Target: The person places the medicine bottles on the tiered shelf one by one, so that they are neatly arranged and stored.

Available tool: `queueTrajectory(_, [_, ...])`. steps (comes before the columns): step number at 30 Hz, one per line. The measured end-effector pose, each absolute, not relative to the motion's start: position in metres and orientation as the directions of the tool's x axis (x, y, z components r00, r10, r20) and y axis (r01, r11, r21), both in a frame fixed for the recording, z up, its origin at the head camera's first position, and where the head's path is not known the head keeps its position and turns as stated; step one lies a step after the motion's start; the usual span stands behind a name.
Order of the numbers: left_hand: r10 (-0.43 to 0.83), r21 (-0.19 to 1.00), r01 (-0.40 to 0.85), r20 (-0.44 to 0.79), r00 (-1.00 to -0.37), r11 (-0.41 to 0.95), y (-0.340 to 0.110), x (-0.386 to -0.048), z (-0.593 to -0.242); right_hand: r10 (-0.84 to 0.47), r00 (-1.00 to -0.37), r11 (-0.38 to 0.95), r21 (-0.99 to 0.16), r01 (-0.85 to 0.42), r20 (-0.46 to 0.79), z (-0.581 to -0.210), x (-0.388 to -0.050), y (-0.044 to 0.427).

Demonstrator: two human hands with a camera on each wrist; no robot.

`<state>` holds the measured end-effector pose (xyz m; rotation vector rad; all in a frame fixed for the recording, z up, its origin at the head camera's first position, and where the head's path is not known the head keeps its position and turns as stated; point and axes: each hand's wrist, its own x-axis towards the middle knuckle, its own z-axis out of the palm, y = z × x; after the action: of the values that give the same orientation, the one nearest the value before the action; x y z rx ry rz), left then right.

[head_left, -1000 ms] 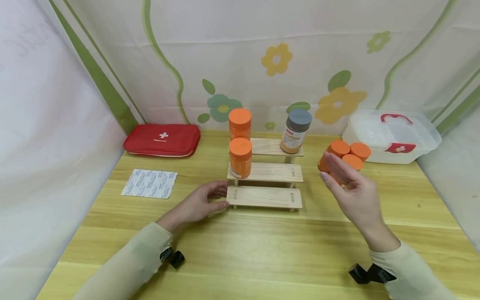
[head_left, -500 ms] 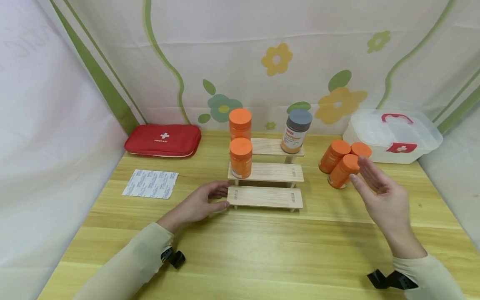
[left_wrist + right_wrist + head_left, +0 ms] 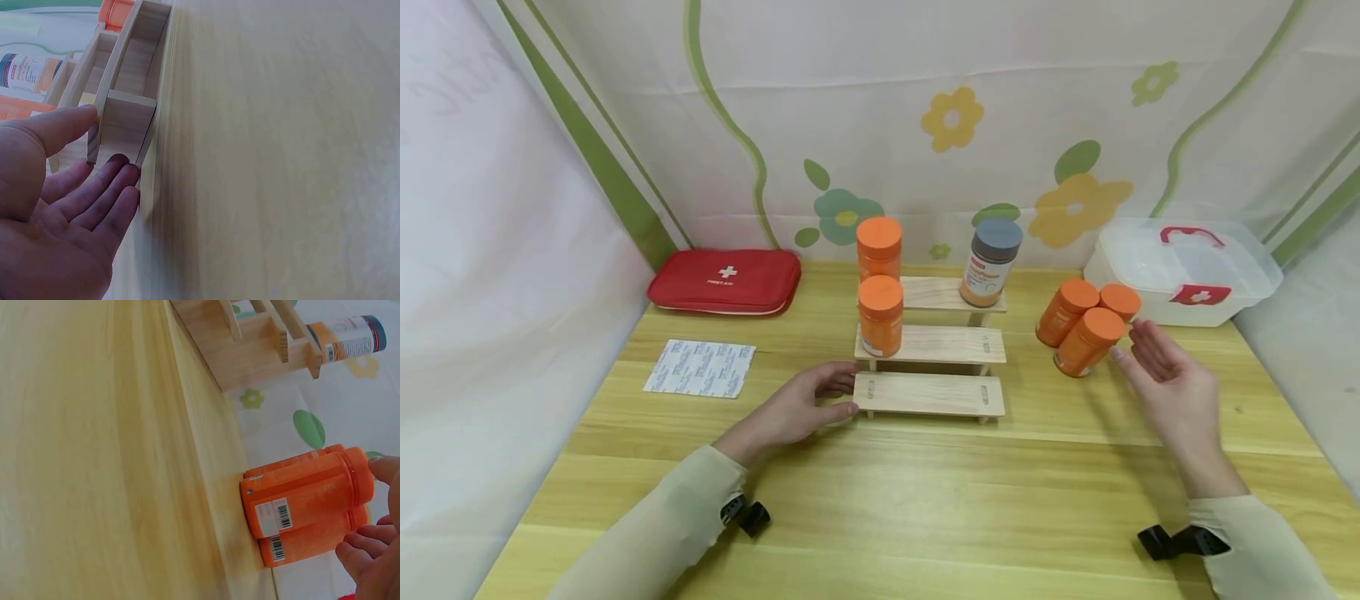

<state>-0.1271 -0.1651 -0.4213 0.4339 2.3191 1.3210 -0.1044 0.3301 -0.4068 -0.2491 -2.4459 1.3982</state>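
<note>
My left hand [image 3: 797, 404] is at the left end of the lowest step of a three-tier wooden shelf [image 3: 928, 393]. In the left wrist view its thumb meets the board's edge, with the other fingers extended by the end support [image 3: 128, 119]. To the right of the shelf, three orange bottles [image 3: 1082, 346] stand clustered on the table. My right hand [image 3: 1183, 396] is beside the front bottle, fingers loosely extended. The right wrist view shows its thumb at the cap [image 3: 361, 475]; whether it touches is unclear. An orange bottle [image 3: 882, 325] stands on the middle step.
On the top step are another orange bottle [image 3: 880, 242] and a grey-capped bottle [image 3: 988, 271]. A red first aid pouch [image 3: 726, 283] and a white printed packet [image 3: 702, 368] lie at left. A white lidded box [image 3: 1180, 275] stands behind the clustered bottles.
My right hand has moved right from over the clustered bottles to their right side, uncovering the front one. My left hand has stayed at the shelf.
</note>
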Motion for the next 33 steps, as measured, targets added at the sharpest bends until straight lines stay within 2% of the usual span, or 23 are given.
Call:
queueTrajectory(9, [0.467,0.865,0.053,-0.218,-0.857,0.499,-0.165,-0.128,-0.422,0.320,-0.942,0.490,-0.868,0.077,0.098,-0.413,-0.115,0.330])
queueTrajectory(27, [0.476,0.869,0.062,-0.209,-0.854,0.491,-0.165,-0.128,-0.424,0.333,-0.928,0.537,-0.843,0.041,0.167,-0.419,-0.120,0.318])
queueTrajectory(33, [0.478,0.870,0.061,-0.209,-0.853,0.489,-0.165,-0.128,-0.423,0.352,-0.925,0.523,-0.850,0.068,0.143,-0.420,-0.123,0.317])
